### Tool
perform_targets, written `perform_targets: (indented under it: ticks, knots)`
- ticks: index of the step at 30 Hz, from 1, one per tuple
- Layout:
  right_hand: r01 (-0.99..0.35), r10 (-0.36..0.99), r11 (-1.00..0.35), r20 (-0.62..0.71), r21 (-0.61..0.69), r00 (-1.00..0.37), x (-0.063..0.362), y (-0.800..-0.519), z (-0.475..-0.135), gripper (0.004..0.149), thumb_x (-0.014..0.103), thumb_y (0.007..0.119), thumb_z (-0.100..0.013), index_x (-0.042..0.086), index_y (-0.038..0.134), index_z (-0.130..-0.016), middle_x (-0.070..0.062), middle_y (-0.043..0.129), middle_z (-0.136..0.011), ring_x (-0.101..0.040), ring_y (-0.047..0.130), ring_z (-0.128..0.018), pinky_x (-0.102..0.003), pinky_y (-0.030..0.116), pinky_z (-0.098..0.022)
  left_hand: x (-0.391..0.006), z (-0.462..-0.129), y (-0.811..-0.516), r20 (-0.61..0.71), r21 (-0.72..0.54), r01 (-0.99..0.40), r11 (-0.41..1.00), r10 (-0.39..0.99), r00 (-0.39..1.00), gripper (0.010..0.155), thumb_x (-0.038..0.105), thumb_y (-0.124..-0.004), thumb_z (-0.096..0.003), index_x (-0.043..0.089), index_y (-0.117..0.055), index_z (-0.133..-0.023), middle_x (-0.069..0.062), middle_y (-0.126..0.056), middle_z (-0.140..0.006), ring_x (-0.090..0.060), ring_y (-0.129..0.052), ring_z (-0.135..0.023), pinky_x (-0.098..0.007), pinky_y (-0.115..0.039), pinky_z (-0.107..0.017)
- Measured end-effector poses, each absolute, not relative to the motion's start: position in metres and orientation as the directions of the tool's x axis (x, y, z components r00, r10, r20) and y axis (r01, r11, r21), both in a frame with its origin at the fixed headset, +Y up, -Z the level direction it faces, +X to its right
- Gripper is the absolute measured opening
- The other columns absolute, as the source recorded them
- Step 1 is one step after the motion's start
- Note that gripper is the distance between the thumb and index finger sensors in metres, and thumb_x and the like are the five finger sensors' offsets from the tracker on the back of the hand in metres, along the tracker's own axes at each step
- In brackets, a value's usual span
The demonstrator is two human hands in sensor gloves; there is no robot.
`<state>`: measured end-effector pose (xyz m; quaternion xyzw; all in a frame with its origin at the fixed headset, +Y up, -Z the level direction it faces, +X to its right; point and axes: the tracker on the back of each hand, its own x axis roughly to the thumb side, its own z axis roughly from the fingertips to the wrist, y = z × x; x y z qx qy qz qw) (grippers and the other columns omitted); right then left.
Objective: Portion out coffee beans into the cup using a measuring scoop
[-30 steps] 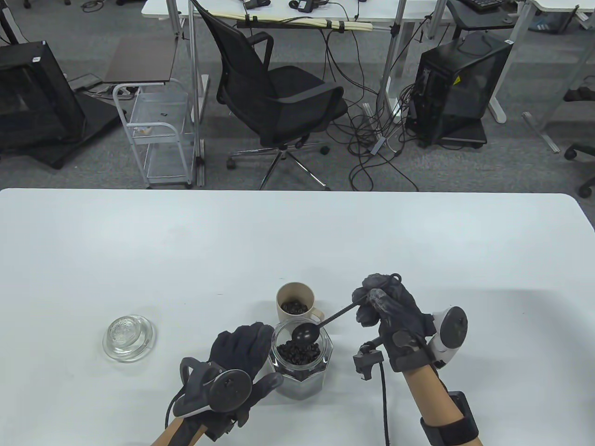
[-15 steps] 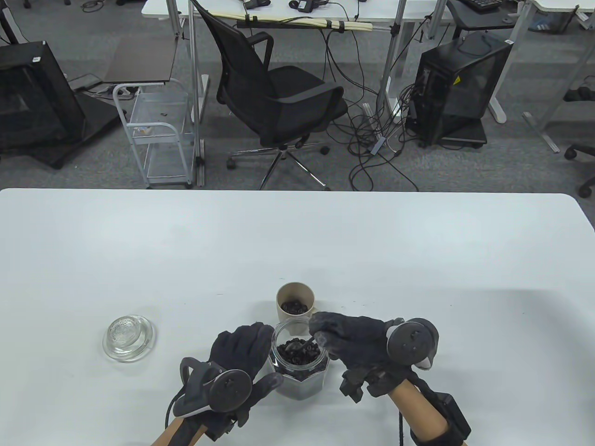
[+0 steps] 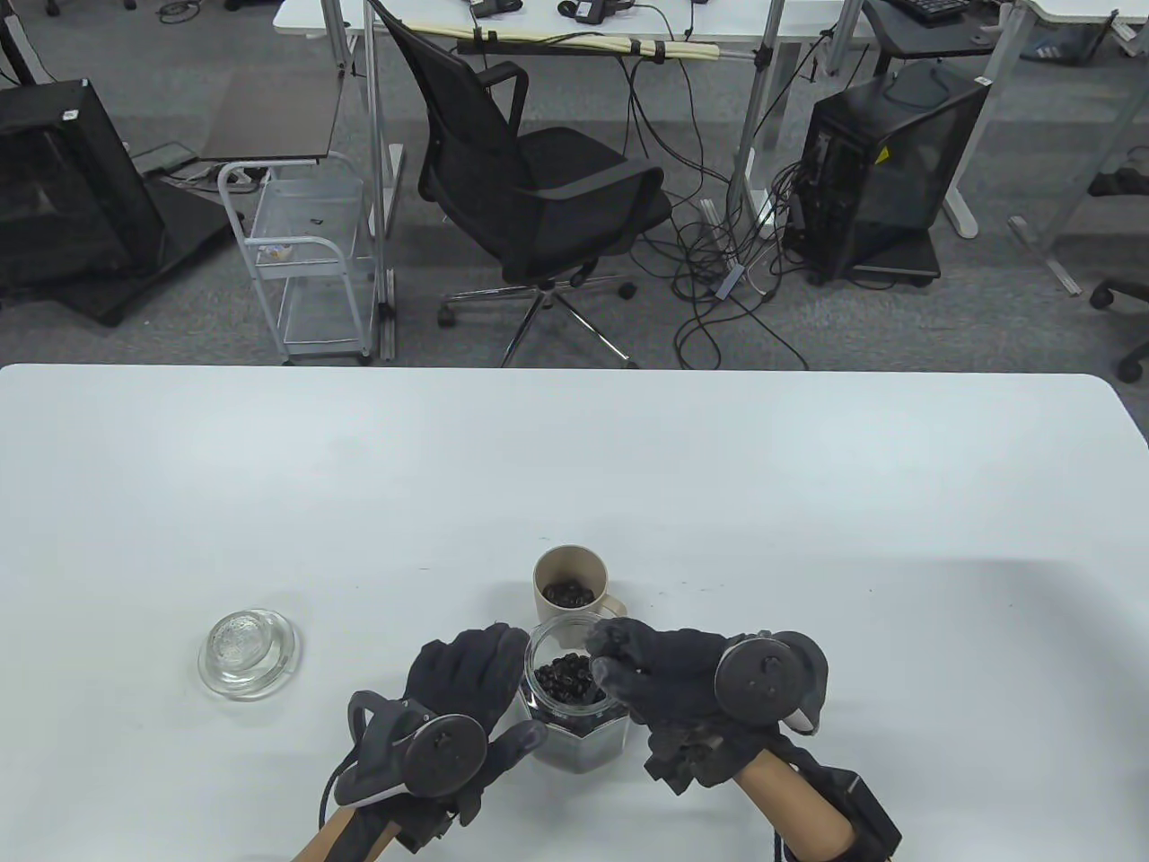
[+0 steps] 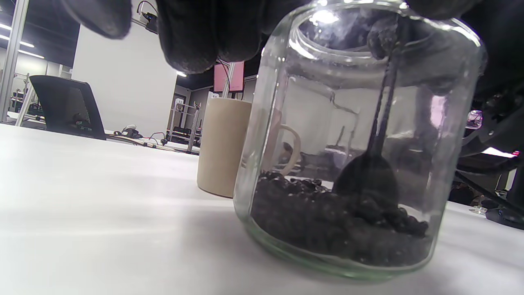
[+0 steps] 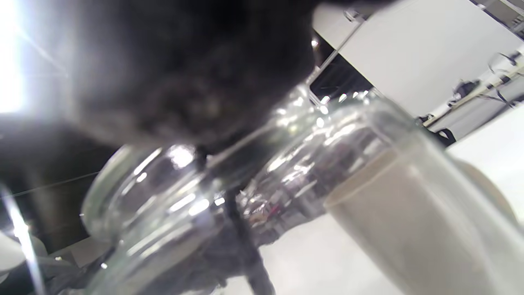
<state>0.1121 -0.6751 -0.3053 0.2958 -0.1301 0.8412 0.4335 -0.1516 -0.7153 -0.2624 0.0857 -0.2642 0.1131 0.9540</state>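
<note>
A glass jar (image 3: 574,718) with coffee beans (image 3: 565,678) stands near the table's front edge. My left hand (image 3: 467,669) wraps its fingers round the jar's left side. Over the jar's mouth my right hand (image 3: 628,669) grips the black scoop's handle. In the left wrist view the scoop (image 4: 368,180) stands almost upright inside the jar (image 4: 352,135), its bowl dug into the beans (image 4: 327,221). A beige cup (image 3: 569,588) holding some beans stands just behind the jar; the cup (image 4: 221,147) also shows in the left wrist view. In the right wrist view the jar (image 5: 176,213) and cup (image 5: 409,229) are blurred.
A round glass lid (image 3: 247,651) lies on the white table (image 3: 574,485) to the left of my left hand. Beyond the table's far edge stand an office chair (image 3: 530,189), a wire cart (image 3: 305,260) and a computer tower (image 3: 889,171).
My right hand has swung left from beside the cup to above the jar, and the scoop has gone from hovering over the beans to standing dug into them. The left hand has stayed put.
</note>
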Motion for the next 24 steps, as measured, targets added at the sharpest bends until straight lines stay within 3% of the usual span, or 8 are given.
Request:
perform_targets:
  ticks: [14, 24]
  knots:
    - [-0.914, 0.839, -0.405, 0.414, 0.038, -0.354, 0.118, -0.692, -0.307, 0.041, 0.041, 0.094, -0.046, 0.014, 0.093, -0.077, -0.013, 0.112, -0.045, -0.002, 0.104, -0.004, -0.018, 0.086, 0.001, -0.151, -0.262, -0.715, 0.523, 0.103, -0.261, 0.96, 0.171, 0.835, 0.087, 0.074, -0.046, -0.051, 0.018, -0.031, -0.117, -0.011, -0.047, -0.124, -0.039, -0.064, -0.11, -0.069, -0.054, -0.075]
    - [-0.954, 0.892, -0.3, 0.346, -0.027, -0.29, 0.127, -0.694, -0.306, 0.041, 0.043, 0.093, -0.047, 0.015, 0.093, -0.077, -0.012, 0.113, -0.044, -0.004, 0.105, -0.002, -0.017, 0.087, 0.002, -0.152, -0.262, -0.715, 0.523, 0.104, -0.259, 0.96, 0.169, 0.836, 0.088, 0.074, -0.047, -0.051, 0.018, -0.031, -0.117, -0.011, -0.047, -0.124, -0.039, -0.064, -0.11, -0.069, -0.054, -0.075]
